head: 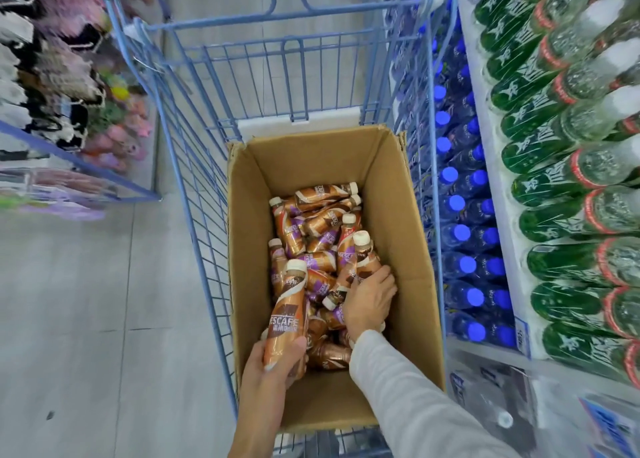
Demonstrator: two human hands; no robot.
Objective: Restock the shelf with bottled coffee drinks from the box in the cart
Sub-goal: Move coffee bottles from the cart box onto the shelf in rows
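An open cardboard box (408,215) stands in a blue wire cart (194,153). Its bottom is covered with several brown bottled coffee drinks (311,222) with cream caps, lying in a jumble. My left hand (273,364) grips one coffee bottle (287,315) by its base and holds it upright above the pile at the box's near left. My right hand (369,298) reaches into the box and closes around the lower part of a second coffee bottle (363,253), which stands nearly upright. A pale sleeve covers my right forearm.
A shelf on the right carries rows of blue-capped water bottles (464,232) and green-labelled bottles (561,187), close against the cart. On the left, a rack holds bags and plush goods (69,77). Grey floor (86,302) lies to the left of the cart.
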